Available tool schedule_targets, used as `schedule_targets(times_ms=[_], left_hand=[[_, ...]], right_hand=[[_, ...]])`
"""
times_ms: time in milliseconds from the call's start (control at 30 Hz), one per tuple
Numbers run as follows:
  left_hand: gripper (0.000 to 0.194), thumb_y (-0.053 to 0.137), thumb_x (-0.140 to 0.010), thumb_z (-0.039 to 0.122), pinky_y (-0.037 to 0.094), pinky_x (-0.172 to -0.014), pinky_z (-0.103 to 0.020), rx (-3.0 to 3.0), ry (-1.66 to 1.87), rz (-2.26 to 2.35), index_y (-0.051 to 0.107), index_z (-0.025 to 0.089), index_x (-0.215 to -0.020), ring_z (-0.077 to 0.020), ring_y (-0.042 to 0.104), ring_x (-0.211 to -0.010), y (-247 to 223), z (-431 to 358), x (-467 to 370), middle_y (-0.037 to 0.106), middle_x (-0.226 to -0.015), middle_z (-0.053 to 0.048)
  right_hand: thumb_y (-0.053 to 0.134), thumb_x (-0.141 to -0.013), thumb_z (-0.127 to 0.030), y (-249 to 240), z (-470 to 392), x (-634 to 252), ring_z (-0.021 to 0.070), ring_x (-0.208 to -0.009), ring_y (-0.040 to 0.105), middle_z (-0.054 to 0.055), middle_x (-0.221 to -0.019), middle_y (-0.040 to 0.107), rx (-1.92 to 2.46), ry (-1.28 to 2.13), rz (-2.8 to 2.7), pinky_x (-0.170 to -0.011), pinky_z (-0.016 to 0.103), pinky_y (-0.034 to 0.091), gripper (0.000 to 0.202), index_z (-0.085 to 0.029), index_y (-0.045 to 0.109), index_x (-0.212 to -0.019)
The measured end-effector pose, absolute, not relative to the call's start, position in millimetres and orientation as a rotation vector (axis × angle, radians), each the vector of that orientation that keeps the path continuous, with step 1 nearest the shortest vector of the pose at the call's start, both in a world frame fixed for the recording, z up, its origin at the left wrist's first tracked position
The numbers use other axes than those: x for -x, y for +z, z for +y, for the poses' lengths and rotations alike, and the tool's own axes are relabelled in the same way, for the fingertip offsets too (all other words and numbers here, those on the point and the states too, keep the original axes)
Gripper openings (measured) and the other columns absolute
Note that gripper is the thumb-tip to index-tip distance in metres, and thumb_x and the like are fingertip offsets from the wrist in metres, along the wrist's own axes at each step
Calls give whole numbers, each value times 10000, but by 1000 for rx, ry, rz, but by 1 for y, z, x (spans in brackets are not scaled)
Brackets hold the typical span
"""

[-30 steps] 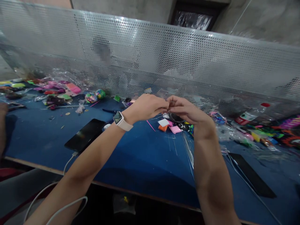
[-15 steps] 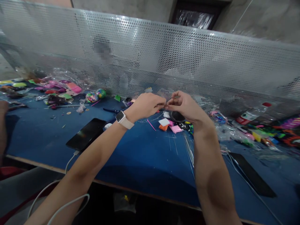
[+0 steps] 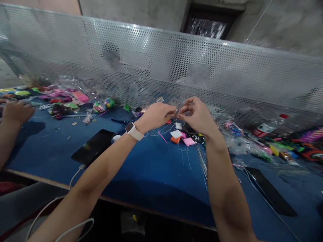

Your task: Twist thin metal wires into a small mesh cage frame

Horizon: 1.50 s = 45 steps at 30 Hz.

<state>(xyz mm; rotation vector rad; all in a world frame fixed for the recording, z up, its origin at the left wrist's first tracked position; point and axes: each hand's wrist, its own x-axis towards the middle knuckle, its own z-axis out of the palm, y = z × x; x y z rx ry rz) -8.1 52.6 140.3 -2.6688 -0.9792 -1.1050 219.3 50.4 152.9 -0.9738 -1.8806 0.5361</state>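
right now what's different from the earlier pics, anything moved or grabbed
A co-worker's hand, mostly out of view before, has come in from the left edge over the table. The right hand's upper fingers have lifted and spread a little; its fingertips remain close to the left hand. Whether anything was gripped or released is too small to tell. The black phone and bottle stayed put.

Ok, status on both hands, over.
Left hand, right hand close together at the fingertips; anything pinched too small to see. Pink stick, orange packet nearby.
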Motion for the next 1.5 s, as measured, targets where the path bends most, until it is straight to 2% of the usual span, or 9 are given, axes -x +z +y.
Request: schedule_targets(times_ms=[200, 333, 567, 800, 967, 1233, 1500], left_hand=[[150, 635, -1053, 195, 467, -756, -323, 2586, -1374, -1011, 748, 213, -955, -177, 685, -761, 142, 49, 3, 790, -845, -11], [149, 625, -1066, 182, 490, -784, -337, 2516, -1433, -1021, 728, 207, -963, -187, 708, -800, 141, 47, -1, 797, -870, -26], [155, 611, -1096, 173, 508, -816, -346, 2435, -1447, -1058, 725, 191, -993, -204, 746, -880, 138, 47, -4, 824, -958, -59], [151, 630, -1101, 182, 501, -793, -332, 2417, -1456, -1116, 736, 192, -994, -197, 732, -852, 139, 44, -5, 816, -930, -44], [156, 634, -1101, 184, 493, -789, -329, 2412, -1458, -1159, 731, 189, -980, -193, 728, -837, 139, 44, -5, 815, -915, -45], [186, 622, -1070, 142, 496, -791, -319, 2489, -1532, -1146, 715, 184, -915, -163, 691, -757, 142, 43, -2, 781, -829, -16], [185, 620, -1036, 122, 529, -794, -295, 2571, -1657, -1175, 705, 195, -888, -154, 709, -747, 144, 40, -3, 752, -786, 4]], right_hand=[[1046, -662, -536, 151, 56, -211, 226, -882, 765, -13, -900, 776, 834, 726, -1644, -895, 425, 635, 702, -296, 560, -1108], [1050, -624, -561, 146, 60, -199, 243, -956, 796, -15, -920, 800, 806, 753, -1478, -960, 446, 650, 765, -311, 551, -1148], [999, -688, -617, 133, 73, -188, 270, -1103, 814, 23, -1032, 823, 781, 716, -1411, -974, 450, 675, 730, -325, 524, -1160], [1074, -617, -479, 124, 80, -181, 206, -907, 818, -27, -925, 823, 631, 804, -1212, -955, 403, 683, 718, -286, 593, -1114], [1094, -621, -447, 117, 83, -176, 191, -860, 815, -48, -898, 832, 591, 805, -1167, -952, 393, 684, 720, -294, 600, -1121], [1041, -720, -495, 114, 82, -171, 189, -841, 776, -31, -924, 819, 573, 692, -1257, -908, 385, 660, 694, -301, 589, -1210], [978, -810, -487, 113, 86, -176, 181, -887, 756, -39, -959, 768, 538, 742, -1356, -908, 371, 649, 643, -329, 522, -1235]])
